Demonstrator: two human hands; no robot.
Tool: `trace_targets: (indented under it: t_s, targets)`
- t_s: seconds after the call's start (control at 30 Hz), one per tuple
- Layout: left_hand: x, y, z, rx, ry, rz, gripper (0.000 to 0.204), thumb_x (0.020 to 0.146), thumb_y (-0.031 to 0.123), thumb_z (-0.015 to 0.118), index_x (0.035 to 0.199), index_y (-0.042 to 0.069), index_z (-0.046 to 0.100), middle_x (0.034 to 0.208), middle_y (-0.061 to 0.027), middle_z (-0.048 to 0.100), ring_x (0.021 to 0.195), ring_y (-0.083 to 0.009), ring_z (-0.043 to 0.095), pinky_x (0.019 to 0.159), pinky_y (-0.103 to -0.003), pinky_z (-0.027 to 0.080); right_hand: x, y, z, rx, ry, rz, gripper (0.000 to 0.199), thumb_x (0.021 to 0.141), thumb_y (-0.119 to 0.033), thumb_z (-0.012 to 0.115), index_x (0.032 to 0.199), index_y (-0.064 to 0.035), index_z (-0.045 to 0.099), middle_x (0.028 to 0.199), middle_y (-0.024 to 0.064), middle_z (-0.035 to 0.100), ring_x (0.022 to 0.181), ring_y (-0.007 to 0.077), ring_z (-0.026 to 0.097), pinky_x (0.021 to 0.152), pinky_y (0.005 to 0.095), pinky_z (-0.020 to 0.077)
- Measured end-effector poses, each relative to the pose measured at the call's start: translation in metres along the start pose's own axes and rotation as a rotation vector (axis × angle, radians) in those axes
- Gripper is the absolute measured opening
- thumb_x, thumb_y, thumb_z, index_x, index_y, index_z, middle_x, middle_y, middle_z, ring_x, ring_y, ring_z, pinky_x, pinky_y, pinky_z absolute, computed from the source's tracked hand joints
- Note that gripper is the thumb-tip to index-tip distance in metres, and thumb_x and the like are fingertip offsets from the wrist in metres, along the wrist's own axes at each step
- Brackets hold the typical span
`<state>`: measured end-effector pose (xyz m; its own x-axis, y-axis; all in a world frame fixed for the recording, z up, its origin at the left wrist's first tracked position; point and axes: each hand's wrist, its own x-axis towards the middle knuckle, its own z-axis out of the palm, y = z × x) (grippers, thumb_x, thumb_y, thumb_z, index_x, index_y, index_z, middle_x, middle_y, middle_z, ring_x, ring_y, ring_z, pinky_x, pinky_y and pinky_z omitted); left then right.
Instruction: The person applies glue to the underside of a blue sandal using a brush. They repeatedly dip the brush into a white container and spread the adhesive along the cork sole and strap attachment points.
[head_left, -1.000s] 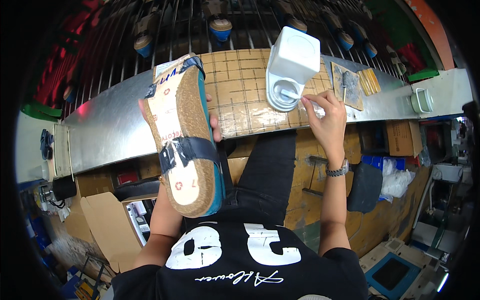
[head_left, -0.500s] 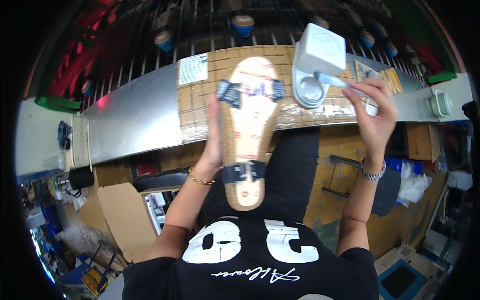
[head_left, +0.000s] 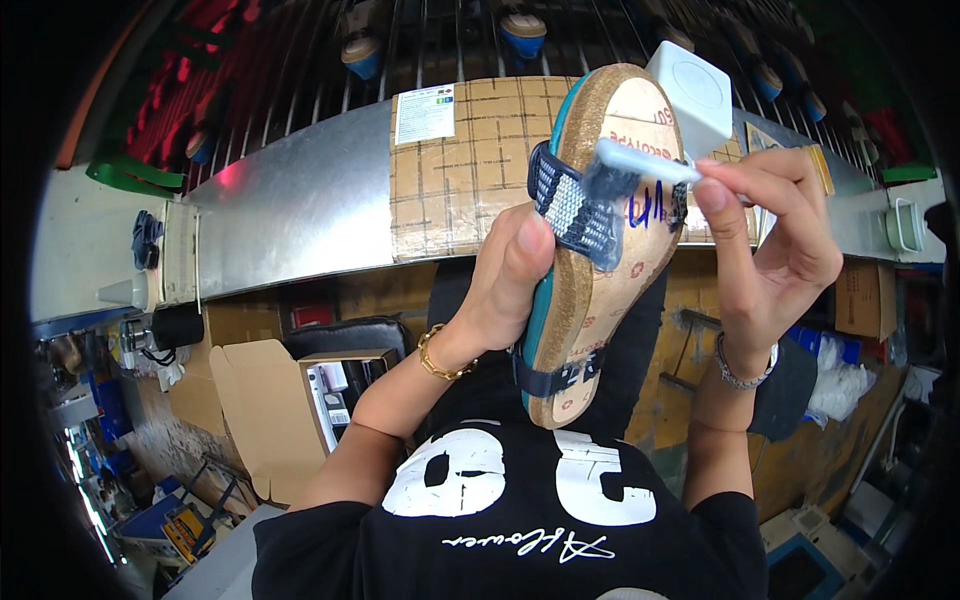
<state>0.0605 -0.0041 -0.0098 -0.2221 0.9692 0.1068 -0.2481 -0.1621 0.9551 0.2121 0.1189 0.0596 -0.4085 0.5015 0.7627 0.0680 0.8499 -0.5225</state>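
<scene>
My left hand (head_left: 505,265) grips the side of an upside-down sandal (head_left: 610,300), thumb against its cork edge. The sandal's pale underside faces up, tilted, with a teal layer along its left side. A dark woven strap (head_left: 575,200) folds over the forefoot edge, and a narrower dark strap (head_left: 550,380) crosses the heel end. My right hand (head_left: 775,225) pinches a pale blue brush (head_left: 645,165) between thumb and fingers. The brush head, blurred, lies over the folded strap end. Partly behind the sandal stands a white container (head_left: 692,95).
A cardboard sheet (head_left: 440,190) covers part of the metal bench (head_left: 290,200). Beyond it, a rack of bars carries several blue-tipped shoe forms (head_left: 523,38). An open carton (head_left: 260,410) sits at lower left; a pale green tray (head_left: 905,225) is at far right.
The brush has moved left from the white container's cup onto the sandal's strap end. My left hand has shifted the sandal right and tilted it, showing its teal side.
</scene>
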Motion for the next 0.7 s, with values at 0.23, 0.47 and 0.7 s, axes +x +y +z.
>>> trace_targets:
  t_s: [0.23,0.47,0.7]
  targets:
    - [-0.003,0.006,-0.003,0.106,0.008,0.002,0.103,0.086,0.088,0.03,0.108,-0.007,0.064,0.096,-0.0126,0.07,0.088,-0.0172,0.066,0.078,-0.031,0.051,-0.001,-0.003,-0.015,0.027,-0.101,-0.096,0.021,0.074,0.005,0.078,0.093,-0.001,0.077,0.09,0.008,0.061,0.083,0.0162,0.055,0.074,0.0262,0.0415]
    - [-0.005,0.012,0.003,-0.033,-0.03,-0.039,0.107,0.085,0.089,0.032,0.119,-0.008,0.062,0.106,-0.0156,0.07,0.099,-0.02,0.067,0.087,-0.032,0.052,0.008,-0.001,-0.032,0.147,-0.349,-0.094,0.019,0.071,0.001,0.079,0.09,-0.0022,0.077,0.088,0.0091,0.061,0.082,0.0165,0.055,0.071,0.0263,0.0417]
    - [0.0,0.028,0.011,-0.199,0.063,-0.036,0.099,0.093,0.081,0.026,0.139,-0.004,0.048,0.128,-0.0172,0.062,0.114,-0.0213,0.064,0.098,-0.035,0.052,-0.004,0.008,0.004,0.236,-0.096,0.182,0.017,0.077,0.0,0.08,0.093,-0.0033,0.08,0.081,0.0038,0.063,0.075,0.0123,0.057,0.068,0.0242,0.0427]
